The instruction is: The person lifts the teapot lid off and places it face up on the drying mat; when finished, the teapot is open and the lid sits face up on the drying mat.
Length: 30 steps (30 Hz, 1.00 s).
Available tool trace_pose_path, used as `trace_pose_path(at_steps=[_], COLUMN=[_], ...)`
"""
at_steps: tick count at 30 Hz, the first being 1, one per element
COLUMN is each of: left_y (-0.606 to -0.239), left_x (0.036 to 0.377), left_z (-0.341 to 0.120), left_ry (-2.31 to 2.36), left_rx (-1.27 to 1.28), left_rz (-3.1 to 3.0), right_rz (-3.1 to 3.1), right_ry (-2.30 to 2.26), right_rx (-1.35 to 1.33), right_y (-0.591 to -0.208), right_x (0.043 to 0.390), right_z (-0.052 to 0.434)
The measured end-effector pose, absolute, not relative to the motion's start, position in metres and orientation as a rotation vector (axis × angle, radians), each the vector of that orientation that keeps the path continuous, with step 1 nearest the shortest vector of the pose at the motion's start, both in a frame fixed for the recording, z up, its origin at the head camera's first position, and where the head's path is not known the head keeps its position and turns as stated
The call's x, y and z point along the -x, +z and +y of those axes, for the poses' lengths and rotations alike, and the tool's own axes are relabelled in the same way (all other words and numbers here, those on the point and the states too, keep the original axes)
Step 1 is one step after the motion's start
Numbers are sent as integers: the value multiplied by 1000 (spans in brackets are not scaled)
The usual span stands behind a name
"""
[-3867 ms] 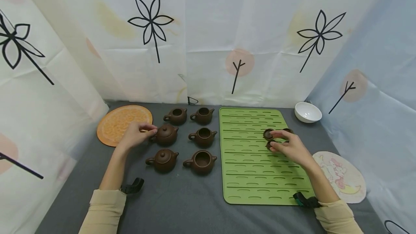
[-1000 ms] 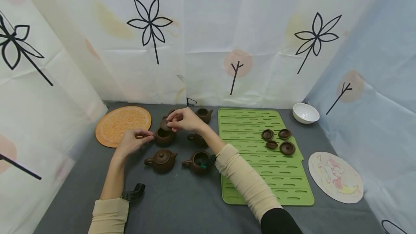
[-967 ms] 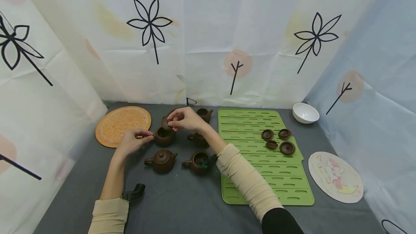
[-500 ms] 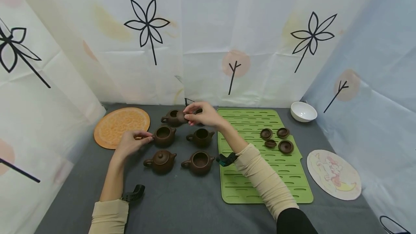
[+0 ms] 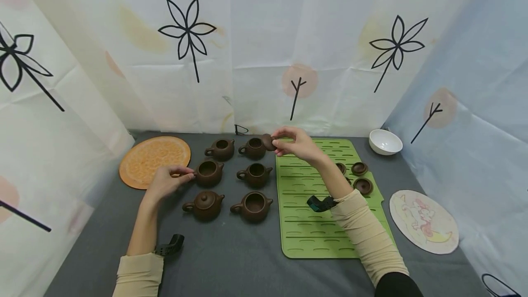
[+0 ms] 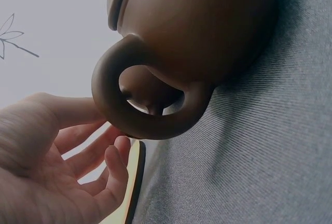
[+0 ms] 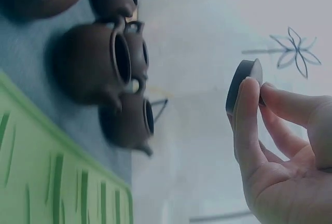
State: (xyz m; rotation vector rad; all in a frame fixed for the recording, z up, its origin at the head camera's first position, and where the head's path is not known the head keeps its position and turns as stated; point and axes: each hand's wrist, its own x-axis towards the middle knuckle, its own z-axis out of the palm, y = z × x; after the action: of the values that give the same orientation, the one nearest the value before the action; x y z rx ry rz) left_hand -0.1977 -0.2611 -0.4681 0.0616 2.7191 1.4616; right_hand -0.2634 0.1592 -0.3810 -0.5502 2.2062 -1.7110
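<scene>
My right hand [image 5: 303,145] pinches a small brown teapot lid [image 5: 268,142] by its edge and knob, raised over the back row, near the spout of the back right teapot. The lid [image 7: 244,84] stands on edge in the right wrist view. With thumb and fingertips my left hand [image 5: 169,180] pinches the handle of the middle left teapot [image 5: 209,173], which is uncovered. In the left wrist view a nearer handle partly hides those fingertips. Just in front sits a lidded teapot [image 5: 206,206]. The other teapots beside them have no lids, including the front right teapot [image 5: 254,206].
Several lids [image 5: 363,186] lie on a green ribbed mat [image 5: 326,237], some partly hidden by the right forearm. A white bowl [image 5: 385,142] and a round printed mat [image 5: 425,221] are at the right. An orange round mat [image 5: 154,159] lies behind the left hand.
My right hand went from the lids on the mat to the middle left teapot, whose lid came off, then carried it rightward along the back row. The left hand has stayed at the handle.
</scene>
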Motion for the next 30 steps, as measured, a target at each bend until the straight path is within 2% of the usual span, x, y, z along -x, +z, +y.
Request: trace_pose_path(at_steps=[8,16,23,30], left_y=[-467,-467,-468,-469], left_x=[198,200,200,201], left_z=[-263,-263,-263,-263], left_ry=[1426,1421,1429,1416], left_rx=[-43,-43,-50,-46], left_rz=[2750,2757,2751,2766], right_rz=[2267,2253,2252,2230], right_ry=[-1674,-1690,-1650,-1686], right_rx=[443,454,464,348], right_y=[-378,-389,-401,-411], right_x=[258,250,245,238], right_z=[203,239,261,273])
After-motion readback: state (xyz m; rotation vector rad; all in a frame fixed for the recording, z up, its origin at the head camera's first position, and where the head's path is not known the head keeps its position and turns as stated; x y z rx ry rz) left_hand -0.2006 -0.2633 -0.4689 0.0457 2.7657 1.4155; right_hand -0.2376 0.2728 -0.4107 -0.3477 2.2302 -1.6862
